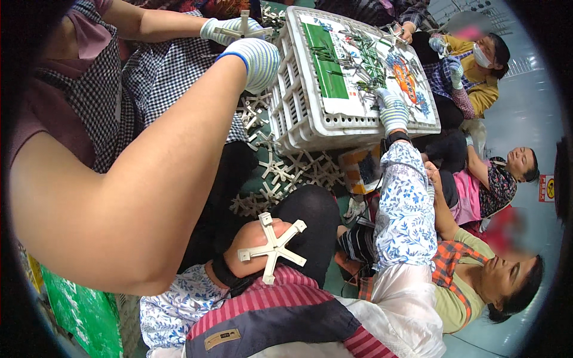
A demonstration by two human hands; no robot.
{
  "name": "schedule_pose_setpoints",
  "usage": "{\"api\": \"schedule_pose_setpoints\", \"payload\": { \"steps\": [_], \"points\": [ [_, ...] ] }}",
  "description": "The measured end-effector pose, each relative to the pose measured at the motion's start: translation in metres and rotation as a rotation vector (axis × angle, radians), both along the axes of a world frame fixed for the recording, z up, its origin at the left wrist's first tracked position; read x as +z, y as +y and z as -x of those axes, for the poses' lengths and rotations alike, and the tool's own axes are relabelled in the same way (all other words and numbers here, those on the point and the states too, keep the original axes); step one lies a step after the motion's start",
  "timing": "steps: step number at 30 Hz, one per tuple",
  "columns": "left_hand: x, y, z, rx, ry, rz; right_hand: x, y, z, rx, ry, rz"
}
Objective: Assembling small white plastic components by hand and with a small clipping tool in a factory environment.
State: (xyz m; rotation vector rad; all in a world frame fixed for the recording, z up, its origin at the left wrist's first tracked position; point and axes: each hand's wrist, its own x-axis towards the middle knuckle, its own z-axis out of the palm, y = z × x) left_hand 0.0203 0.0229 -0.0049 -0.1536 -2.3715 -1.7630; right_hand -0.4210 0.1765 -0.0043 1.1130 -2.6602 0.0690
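Against the left hand point(246, 237) sits a star point(274, 246), opening and grip unclear; atop the crate point(298, 89) is the right hand point(394, 111), opening and hold unclear.

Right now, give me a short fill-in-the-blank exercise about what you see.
The left hand holds a star-shaped part with ___ arms.
The right hand wears a glove patterned with ___.
The plastic crate near the right hand is coloured ___.
Missing words: five; stripes; white.
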Motion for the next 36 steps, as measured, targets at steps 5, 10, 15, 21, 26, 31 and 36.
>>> {"api": "schedule_pose_setpoints", "payload": {
  "steps": [5,10,15,21,26,31,36],
  "points": [
    [-0.003,0.003,0.0,0.012,-0.038,-0.171,-0.004,0.005,0.003,-0.048,-0.033,0.244],
    [-0.006,0.004,0.004,0.035,0.046,-0.179,-0.008,0.01,-0.004,-0.025,-0.461,1.175],
    [-0.014,-0.002,-0.006,0.074,-0.051,-0.102,0.055,-0.007,-0.184,-0.027,-1.142,1.387],
    [0.004,0.004,-0.008,-0.019,0.006,-0.452,0.073,0.022,-0.32,-0.126,-1.686,1.108],
    [0.014,-0.004,-0.015,0.036,0.214,0.02,0.058,0.027,-0.357,-0.078,-1.693,1.059],
    [0.016,-0.004,-0.025,0.083,0.304,0.21,0.065,0.027,-0.367,-0.109,-1.83,1.106],
    [0.009,-0.003,-0.029,0.099,0.331,0.235,0.063,0.027,-0.372,-0.045,-1.968,1.133]
  ]
}}
